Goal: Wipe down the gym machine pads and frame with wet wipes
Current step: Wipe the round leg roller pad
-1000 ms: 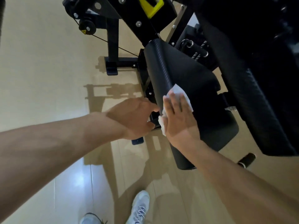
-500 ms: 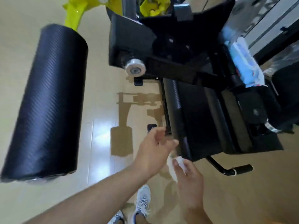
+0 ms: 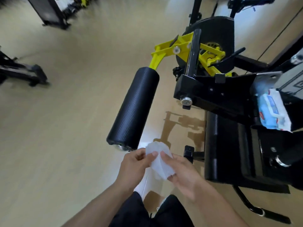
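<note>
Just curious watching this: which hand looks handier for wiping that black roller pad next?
Probably the left hand. Both hands pinch the wet wipe, but the roller pad lies up and to the left, on that hand's side. The right hand sits nearer the seat pad.

wet wipe point(image 3: 159, 159) between both hands | roller pad point(image 3: 133, 108) just beyond | wipes pack point(image 3: 272, 111) on machine, right

Floor point(image 3: 73, 99) is pale beige, smooth and glossy — soft reflections with a bright patch at low centre, and a brown shadow of machinery point(image 3: 183, 126) cast on it. Other black equipment at the edges: a frame base point(image 3: 24, 72) at far left, an upright post point(image 3: 47, 12) at top left, both blurred. Light is bright and even.
</note>
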Action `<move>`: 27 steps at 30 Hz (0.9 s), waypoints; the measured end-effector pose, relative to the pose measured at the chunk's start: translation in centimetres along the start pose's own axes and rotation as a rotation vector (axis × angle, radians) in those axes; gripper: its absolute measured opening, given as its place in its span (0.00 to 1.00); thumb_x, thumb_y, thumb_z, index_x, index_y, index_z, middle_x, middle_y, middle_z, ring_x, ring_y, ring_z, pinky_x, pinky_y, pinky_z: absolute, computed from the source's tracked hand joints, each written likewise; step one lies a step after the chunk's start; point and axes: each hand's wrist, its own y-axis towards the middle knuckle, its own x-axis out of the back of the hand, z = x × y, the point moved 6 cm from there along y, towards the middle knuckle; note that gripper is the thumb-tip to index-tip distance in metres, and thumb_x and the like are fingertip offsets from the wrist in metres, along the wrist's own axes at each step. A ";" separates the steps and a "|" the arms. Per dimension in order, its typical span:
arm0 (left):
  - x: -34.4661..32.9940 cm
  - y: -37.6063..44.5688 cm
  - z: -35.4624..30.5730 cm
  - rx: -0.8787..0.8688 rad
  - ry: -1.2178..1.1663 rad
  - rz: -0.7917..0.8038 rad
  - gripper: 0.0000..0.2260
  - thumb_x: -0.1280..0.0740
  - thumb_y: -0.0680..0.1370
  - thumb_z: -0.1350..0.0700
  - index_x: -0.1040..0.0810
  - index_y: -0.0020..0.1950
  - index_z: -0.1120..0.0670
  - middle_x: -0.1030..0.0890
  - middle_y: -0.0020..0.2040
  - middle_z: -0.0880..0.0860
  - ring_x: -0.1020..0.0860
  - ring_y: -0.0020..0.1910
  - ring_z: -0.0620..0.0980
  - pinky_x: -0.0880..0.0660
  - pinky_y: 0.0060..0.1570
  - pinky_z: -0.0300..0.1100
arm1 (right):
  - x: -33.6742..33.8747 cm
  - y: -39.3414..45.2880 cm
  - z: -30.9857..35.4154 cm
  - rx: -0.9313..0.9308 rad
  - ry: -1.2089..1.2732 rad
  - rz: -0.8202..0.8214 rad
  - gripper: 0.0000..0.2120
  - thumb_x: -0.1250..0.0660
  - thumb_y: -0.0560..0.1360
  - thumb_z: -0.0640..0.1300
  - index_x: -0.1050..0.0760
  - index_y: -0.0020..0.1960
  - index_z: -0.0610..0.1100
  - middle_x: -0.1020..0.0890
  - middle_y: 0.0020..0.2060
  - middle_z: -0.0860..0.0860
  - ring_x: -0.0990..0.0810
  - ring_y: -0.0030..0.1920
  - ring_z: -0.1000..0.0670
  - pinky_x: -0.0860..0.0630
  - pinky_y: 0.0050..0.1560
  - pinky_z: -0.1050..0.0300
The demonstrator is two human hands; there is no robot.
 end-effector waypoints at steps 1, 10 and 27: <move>0.3 -0.1 -0.3 -0.008 -0.003 -0.015 0.07 0.29 0.79 0.52 0.13 0.49 0.53 0.13 0.46 0.52 0.15 0.49 0.53 0.20 0.52 0.44 | -0.4 0.2 0.3 0.003 -0.062 0.011 0.20 0.29 0.77 0.54 0.18 0.63 0.44 0.14 0.57 0.45 0.16 0.60 0.43 0.22 0.66 0.44; 4.9 2.5 0.4 -0.002 -0.151 -0.251 0.06 0.30 0.79 0.54 0.14 0.45 0.52 0.14 0.44 0.55 0.16 0.44 0.52 0.20 0.44 0.38 | -3.3 5.8 4.5 0.001 -0.245 -0.116 0.10 0.34 0.83 0.47 0.19 0.59 0.44 0.13 0.52 0.44 0.15 0.57 0.39 0.24 0.64 0.35; 12.1 16.1 3.1 -0.141 0.408 -0.245 0.36 0.26 0.72 0.39 0.34 0.77 0.47 0.35 0.76 0.45 0.37 0.75 0.45 0.39 0.75 0.45 | -9.9 19.1 16.8 0.454 -0.724 -0.588 0.04 0.37 0.83 0.45 0.28 0.54 0.54 0.20 0.48 0.53 0.20 0.49 0.51 0.24 0.43 0.57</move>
